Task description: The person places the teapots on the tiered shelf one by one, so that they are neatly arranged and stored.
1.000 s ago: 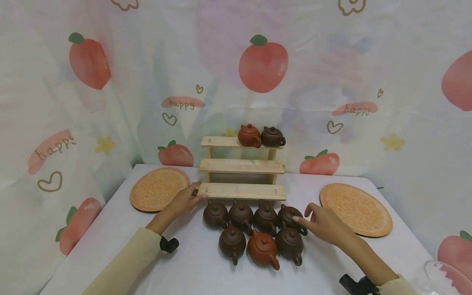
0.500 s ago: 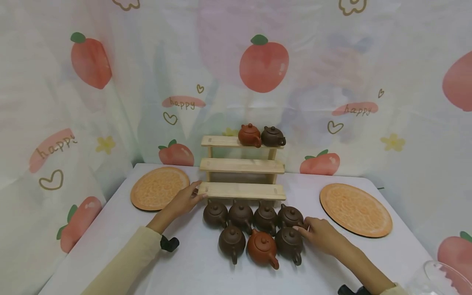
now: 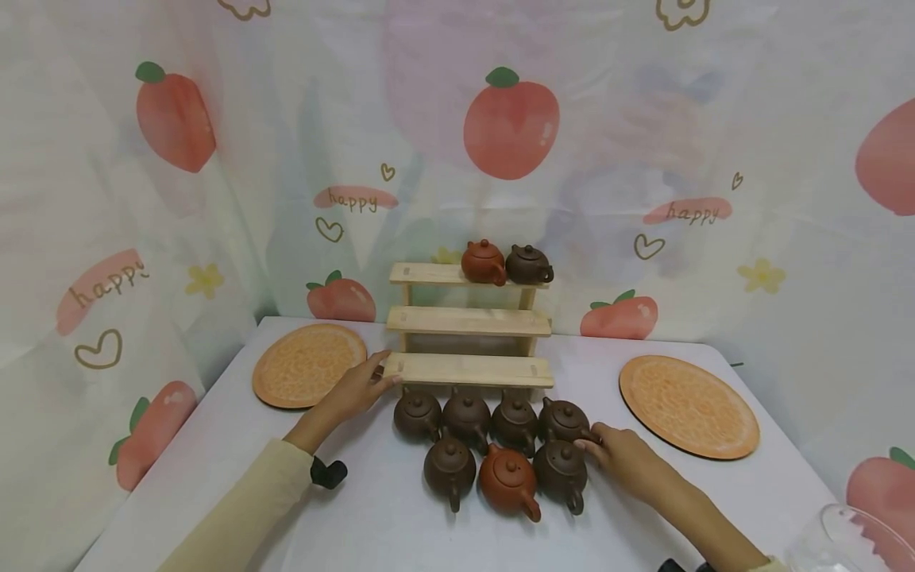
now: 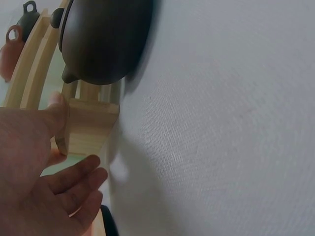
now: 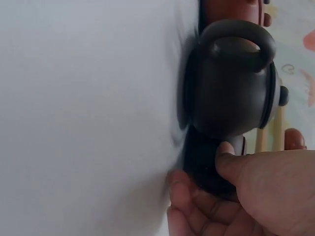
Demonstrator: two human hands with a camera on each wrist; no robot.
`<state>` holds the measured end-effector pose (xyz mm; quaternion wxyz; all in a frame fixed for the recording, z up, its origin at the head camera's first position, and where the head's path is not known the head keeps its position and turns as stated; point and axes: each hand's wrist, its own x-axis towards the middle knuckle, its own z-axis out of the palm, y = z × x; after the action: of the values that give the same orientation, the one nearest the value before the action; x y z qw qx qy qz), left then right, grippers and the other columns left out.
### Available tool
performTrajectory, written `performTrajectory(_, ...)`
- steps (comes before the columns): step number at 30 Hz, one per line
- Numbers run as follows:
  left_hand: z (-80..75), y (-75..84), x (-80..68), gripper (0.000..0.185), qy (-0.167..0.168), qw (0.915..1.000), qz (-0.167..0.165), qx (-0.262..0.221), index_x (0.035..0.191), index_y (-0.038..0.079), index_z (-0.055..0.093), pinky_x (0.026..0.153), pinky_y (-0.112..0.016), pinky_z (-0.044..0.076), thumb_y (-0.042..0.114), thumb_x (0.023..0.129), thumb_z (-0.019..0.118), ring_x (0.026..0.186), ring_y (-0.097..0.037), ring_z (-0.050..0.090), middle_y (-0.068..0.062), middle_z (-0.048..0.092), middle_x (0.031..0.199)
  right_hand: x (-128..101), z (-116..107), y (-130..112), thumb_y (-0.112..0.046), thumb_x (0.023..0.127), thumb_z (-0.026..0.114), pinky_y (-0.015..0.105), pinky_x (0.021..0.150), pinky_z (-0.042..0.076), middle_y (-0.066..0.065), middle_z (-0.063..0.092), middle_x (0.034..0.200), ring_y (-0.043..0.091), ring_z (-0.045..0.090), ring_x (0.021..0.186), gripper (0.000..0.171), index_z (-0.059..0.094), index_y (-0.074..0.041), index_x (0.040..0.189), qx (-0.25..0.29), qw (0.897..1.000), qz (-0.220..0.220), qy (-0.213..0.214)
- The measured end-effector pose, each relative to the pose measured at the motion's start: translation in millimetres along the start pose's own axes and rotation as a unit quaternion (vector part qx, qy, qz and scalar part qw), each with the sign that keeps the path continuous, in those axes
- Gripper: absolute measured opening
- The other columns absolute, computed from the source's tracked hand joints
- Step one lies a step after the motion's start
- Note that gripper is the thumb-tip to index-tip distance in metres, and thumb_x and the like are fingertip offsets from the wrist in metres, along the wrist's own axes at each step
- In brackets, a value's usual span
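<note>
My left hand pinches the left end of the lowest board of a three-step wooden shelf with thumb and index finger. In the left wrist view its other fingers extend beside the board end. My right hand grips the handle of a dark brown teapot, the rightmost of the back row. The right wrist view shows this teapot partly hidden behind the thumb and a nearer dark teapot. A reddish teapot sits mid-front, with dark teapots around it.
On the top board stand a reddish teapot and a dark one. Round orange mats lie at left and right. A clear glass vessel stands at the near right corner. Patterned cloth walls the table.
My right hand has moved towards me, from beside the back-row teapot's lid down to its handle, and then stayed almost still. The left hand and the shelf have not moved.
</note>
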<state>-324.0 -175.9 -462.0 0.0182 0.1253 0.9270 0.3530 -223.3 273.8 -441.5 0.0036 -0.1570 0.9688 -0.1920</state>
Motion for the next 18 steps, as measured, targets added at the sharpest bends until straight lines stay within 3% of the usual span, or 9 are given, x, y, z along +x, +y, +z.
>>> performTrajectory(18, -0.3, -1.1, 0.8, 0.070, 0.002, 1.0000, 0.000, 0.000, 0.162, 0.000, 0.035, 0.106, -0.056, 0.051, 0.038, 0.109, 0.061, 0.129, -0.042, 0.062, -0.030, 0.062, 0.139, -5.0, 6.9, 9.5, -0.019, 0.106, 0.065, 0.024, 0.058, 0.038, -0.008, 0.043, 0.069, 0.005, 0.043, 0.063, 0.018, 0.056, -0.013, 0.092, 0.012, 0.999, -0.031, 0.022)
